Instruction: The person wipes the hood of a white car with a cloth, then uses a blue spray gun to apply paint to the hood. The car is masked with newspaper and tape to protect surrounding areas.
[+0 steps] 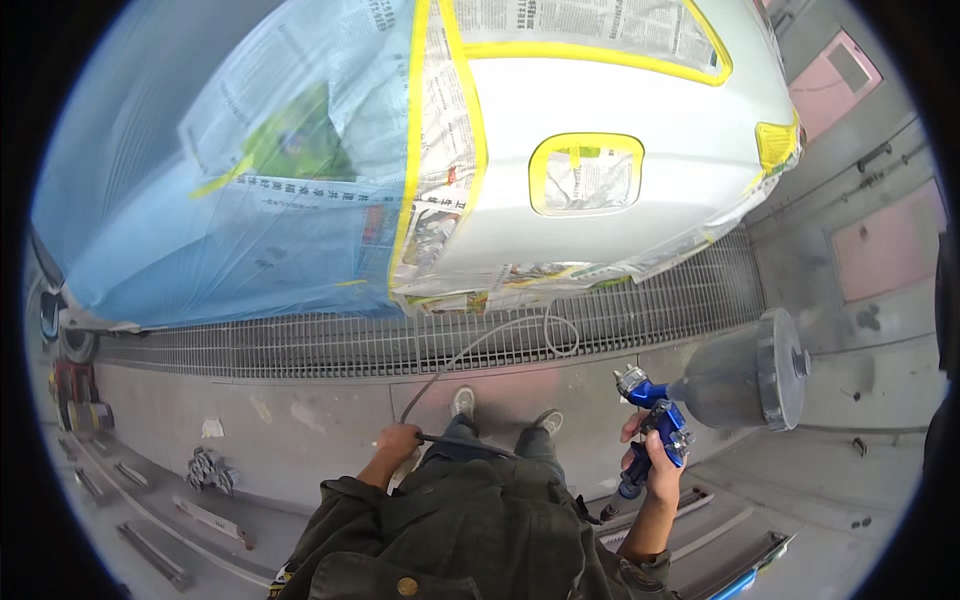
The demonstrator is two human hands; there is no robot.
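My right hand [658, 470] is wrapped round the handle of a blue spray gun [655, 405], its nozzle pointing toward the car. A large grey paint cup [745, 372] is attached to the gun and lies to its right. Low at the left, my left hand [398, 440] is closed on a dark air hose [455, 441], which runs across my waist. Ahead stands a white car body [510, 105]. Newspaper edged with yellow tape covers its window [600, 28] and a rounded square patch [587, 177]. Blue plastic film [270, 245] drapes the left part.
A metal floor grating [690, 290] runs below the car, with a thin hose [470, 345] looping onto it. Crumpled material [210, 470] and metal strips [215, 522] lie at lower left. Red equipment [75, 385] sits far left. A grey wall with pink panels [888, 240] rises at right.
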